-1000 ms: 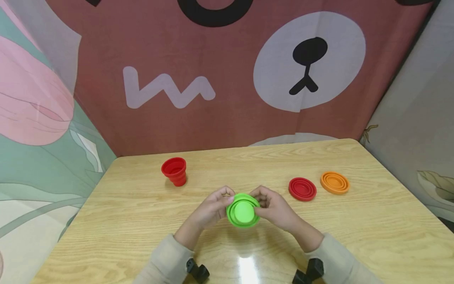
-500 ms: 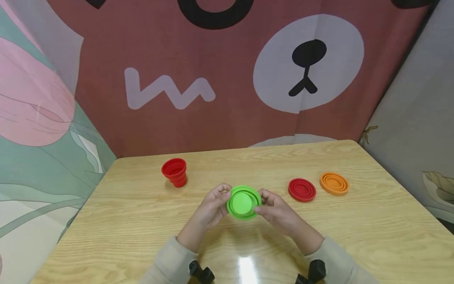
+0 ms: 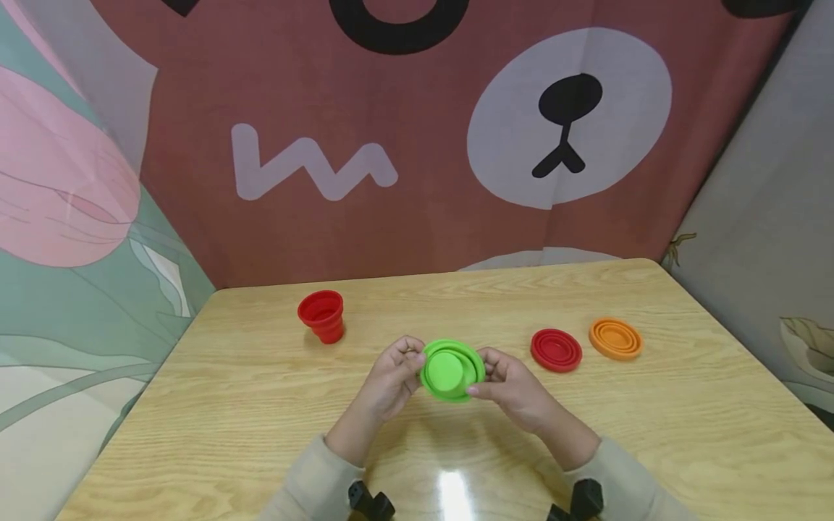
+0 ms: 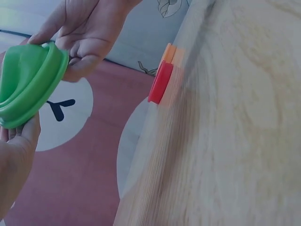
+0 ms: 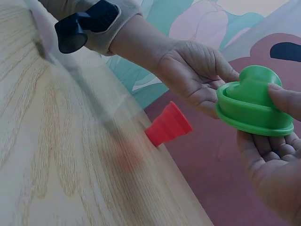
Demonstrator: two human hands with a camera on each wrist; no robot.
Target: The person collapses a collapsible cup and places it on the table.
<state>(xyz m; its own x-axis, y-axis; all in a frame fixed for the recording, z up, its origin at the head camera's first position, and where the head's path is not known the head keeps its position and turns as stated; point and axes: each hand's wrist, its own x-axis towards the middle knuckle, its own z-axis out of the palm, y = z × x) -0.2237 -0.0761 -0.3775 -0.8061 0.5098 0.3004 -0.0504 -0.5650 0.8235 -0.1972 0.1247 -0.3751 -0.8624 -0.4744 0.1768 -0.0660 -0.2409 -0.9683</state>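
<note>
Between both hands, above the table, is a green collapsible cup [image 3: 447, 370], its base toward the head camera. The right wrist view shows the green cup [image 5: 256, 106] partly folded, with its base bulging out unevenly from the wide rim. My left hand [image 3: 389, 380] pinches the rim on the left between thumb and fingers. On the other side my right hand [image 3: 517, 391] grips the rim, its thumb on the base side and its fingers behind. In the left wrist view the right hand [image 4: 89, 35] has its palm partly facing the camera.
An expanded red cup [image 3: 322, 316] stands at the table's back left. A flattened red cup [image 3: 556, 350] and a flattened orange cup [image 3: 615, 339] lie at the right. Beyond the wooden table's [image 3: 228, 405] back edge hangs a printed cloth [image 3: 417, 239].
Both hands have raised the green cup slightly, farther from the person. Its base now sits off-centre, bulging to one side. The cups on the table have not moved.
</note>
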